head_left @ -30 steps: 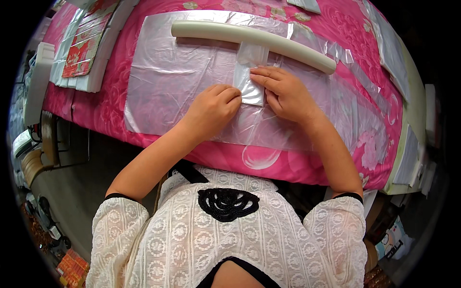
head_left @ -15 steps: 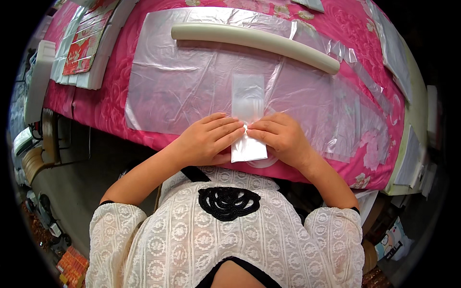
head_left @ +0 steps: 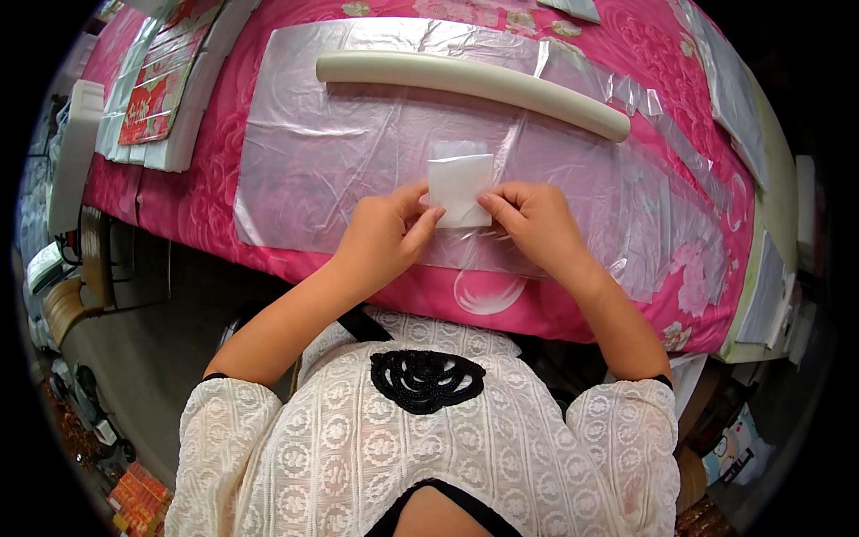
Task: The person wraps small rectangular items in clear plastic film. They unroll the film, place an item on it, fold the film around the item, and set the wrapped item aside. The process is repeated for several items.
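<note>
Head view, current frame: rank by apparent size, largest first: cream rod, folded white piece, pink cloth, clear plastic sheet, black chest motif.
1. Pink cloth
2. Clear plastic sheet
3. Cream rod
Unranked, both smaller: folded white piece and black chest motif. They look alike in size, and the motif seems nearer the camera.

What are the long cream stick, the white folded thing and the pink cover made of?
Long cream stick: probably smooth, slightly shiny plastic; no grain shows.
White folded thing: perhaps thin, satiny plastic film, as its far strip looks see-through; the white could be paper.
Pink cover: likely cloth with a soft sheen; folds show at its edge.
</note>
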Tool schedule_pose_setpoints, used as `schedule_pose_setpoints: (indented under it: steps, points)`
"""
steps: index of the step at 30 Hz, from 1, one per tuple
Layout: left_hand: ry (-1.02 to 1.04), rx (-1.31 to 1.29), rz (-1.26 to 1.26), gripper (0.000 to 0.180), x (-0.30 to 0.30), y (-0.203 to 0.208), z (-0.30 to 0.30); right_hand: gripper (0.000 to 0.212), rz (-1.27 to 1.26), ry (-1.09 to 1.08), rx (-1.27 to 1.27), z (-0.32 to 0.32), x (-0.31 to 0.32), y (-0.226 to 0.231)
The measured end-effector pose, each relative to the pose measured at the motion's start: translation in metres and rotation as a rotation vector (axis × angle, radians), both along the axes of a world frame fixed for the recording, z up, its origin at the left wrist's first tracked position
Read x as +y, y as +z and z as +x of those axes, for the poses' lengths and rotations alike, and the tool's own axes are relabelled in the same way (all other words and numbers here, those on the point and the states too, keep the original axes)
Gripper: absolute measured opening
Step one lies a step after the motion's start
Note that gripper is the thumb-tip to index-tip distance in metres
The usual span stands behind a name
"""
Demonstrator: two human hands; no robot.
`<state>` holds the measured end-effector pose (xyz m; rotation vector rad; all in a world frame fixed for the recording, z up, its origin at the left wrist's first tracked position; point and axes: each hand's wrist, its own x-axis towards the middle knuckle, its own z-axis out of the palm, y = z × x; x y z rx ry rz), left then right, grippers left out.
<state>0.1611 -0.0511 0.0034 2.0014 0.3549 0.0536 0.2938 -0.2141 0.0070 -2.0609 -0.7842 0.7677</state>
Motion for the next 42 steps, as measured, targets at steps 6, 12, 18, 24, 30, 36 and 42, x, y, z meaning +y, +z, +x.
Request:
schedule_pose_setpoints:
  steps: [6, 12, 18, 24, 30, 36, 42]
  points:
    - [0.084, 0.131, -0.078, 0.049, 0.012, 0.009, 0.017, 0.030, -0.261, -0.044, 0.308, 0.019, 0.022, 0.013]
    - [-0.177, -0.407, 0.560, 0.057, 0.008, -0.006, 0.012, 0.031, -0.275, -0.022, 0.401, 0.027, 0.022, 0.010]
    - [-0.323, -0.187, 0.766, 0.068, -0.022, -0.011, 0.024, 0.034, -0.270, -0.050, 0.394, 0.029, 0.022, -0.001]
    - [-0.235, -0.095, 0.809, 0.106, -0.025, -0.026, 0.027, 0.033, -0.288, -0.049, 0.332, 0.025, 0.024, 0.005]
    - [-0.230, -0.091, 0.775, 0.114, -0.026, -0.030, 0.029, 0.025, -0.215, -0.044, 0.099, 0.010, 0.015, 0.008]
    - [-0.274, -0.230, 0.656, 0.103, -0.014, -0.024, 0.022, 0.025, -0.446, 0.140, -0.321, 0.005, 0.002, 0.031]
    - [-0.061, -0.188, -0.172, 0.039, 0.023, 0.003, -0.048, 0.055, 0.105, 0.308, -0.851, -0.003, 0.033, 0.007]
